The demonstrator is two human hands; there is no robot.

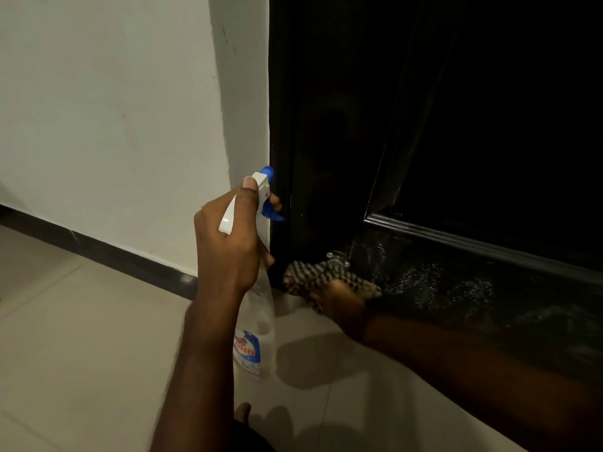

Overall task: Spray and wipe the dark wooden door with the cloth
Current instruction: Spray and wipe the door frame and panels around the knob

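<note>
The left hand (228, 243) grips the neck of the clear spray bottle (257, 321), thumb up along the white head and 1 finger curled over the blue trigger (270, 212), nozzle close to the frame edge of the dark wooden door (342, 125). Low down, the right hand (339, 298) grasps the bunched checked cloth (313, 272) and presses it against the door's bottom rail (456, 282), at its lower left corner just under a small metal fitting (337, 257). Fine droplets glisten on the rail to the right of the cloth, so the step in hand looks like wiping that wet strip. It would go best with the cloth flattened rather than balled, drawn in long overlapping strokes along the rail from the corner outward, then run into the groove under the panel moulding (456, 236) where liquid could pool. Working round the fitting instead of over it should stop the cloth snagging. More spray seems unneeded until these drops are gone.
</note>
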